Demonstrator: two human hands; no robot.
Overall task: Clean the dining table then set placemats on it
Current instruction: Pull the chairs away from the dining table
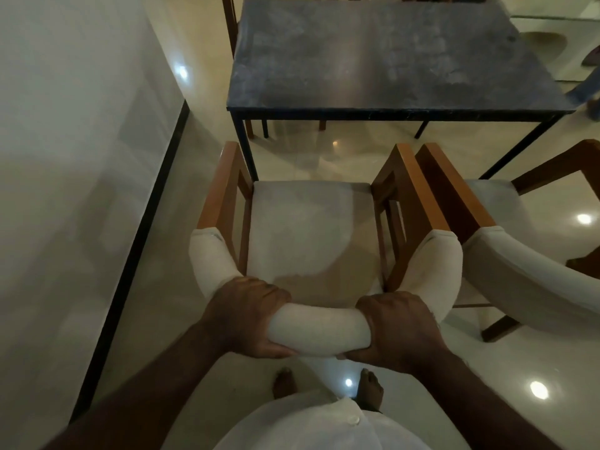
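The dining table (389,56) has a dark blue-grey stone top on thin black legs and stands ahead of me with nothing on it. Between me and the table stands a wooden armchair (311,228) with a pale cushioned seat and a curved padded backrest (319,331). My left hand (246,316) grips the backrest at its left part, fingers curled over the top. My right hand (396,329) grips the same backrest at its right part. The chair's seat front lies just short of the table's near edge. No placemats or cloth are in view.
A second matching armchair (519,254) stands right beside the first, its arm touching or nearly touching. A pale wall (65,157) with a dark skirting runs along the left. More chair legs show beyond the table. The glossy tiled floor (519,368) reflects lights; my bare feet are below.
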